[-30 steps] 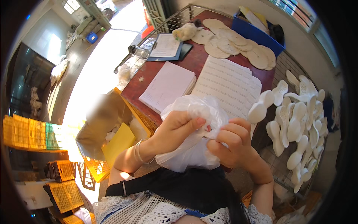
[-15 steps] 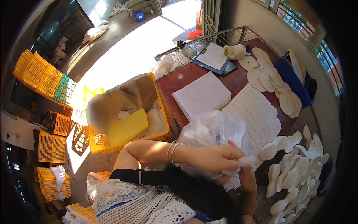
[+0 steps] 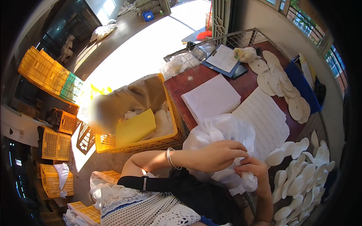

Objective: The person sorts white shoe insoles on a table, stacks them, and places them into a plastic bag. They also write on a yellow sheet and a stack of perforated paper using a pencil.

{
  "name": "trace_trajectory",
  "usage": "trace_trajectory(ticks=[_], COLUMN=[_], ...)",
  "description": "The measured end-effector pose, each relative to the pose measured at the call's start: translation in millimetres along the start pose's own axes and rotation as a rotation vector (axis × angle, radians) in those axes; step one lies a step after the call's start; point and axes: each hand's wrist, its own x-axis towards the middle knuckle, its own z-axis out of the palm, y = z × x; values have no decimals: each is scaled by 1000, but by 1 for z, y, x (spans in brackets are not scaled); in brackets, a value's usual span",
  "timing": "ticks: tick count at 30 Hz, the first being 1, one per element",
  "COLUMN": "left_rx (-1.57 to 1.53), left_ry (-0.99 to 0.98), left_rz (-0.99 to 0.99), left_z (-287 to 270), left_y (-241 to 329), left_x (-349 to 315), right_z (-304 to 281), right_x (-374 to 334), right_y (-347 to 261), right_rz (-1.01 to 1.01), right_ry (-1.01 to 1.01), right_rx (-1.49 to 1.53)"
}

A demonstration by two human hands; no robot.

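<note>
A clear plastic bag (image 3: 200,135) with whitish contents hard to make out rests at the near edge of the red table. My left hand (image 3: 217,155), its wrist in two bangles, lies over the top of the bag with fingers closed on the gathered plastic. Right beside it my right hand (image 3: 254,165) is closed round the bag's neck. A bunched white end of the bag hangs below the right hand's fingers. The left thumb is hidden.
On the red table (image 3: 177,84) lie a notebook (image 3: 211,96), printed sheets (image 3: 262,120), a clipboard (image 3: 223,58) and cream insoles (image 3: 277,77). White shoe-sole shapes (image 3: 301,177) crowd the right. A yellow crate (image 3: 174,120) adjoins the table's left side; orange crates (image 3: 56,143) stand farther left.
My left hand has shifted from the bunched plastic to just above it, its fingers curling inward. My right hand has come up and now grips the neck. The whole view has shifted slightly.
</note>
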Motion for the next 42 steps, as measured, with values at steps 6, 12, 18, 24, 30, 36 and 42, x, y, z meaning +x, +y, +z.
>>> trace_trajectory(ticks=[6,12,18,24,30,36,42], left_rx=[-221,26,266,391,519,373,306], left_ry=[-224,-146,-165,-68,317,266,269], left_rz=[-204,139,-48,163,845,610,488], left_z=[16,13,33,-11,-82,-124,-188], left_y=[-35,-57,-64,14,111,71,42], left_x=[32,31,30,47,-26,-99,-208], right_z=[23,10,13,4,-54,-61,-35], right_x=[9,-20,-27,-16,-58,-8,102], right_y=[21,29,40,80,-25,-120,-150], right_rz=[-129,-309,-222,51,371,370,292], right_ry=[365,254,346,52,40,213,33], right_rx=[-684,-600,-568,-420,-526,-948,-1197])
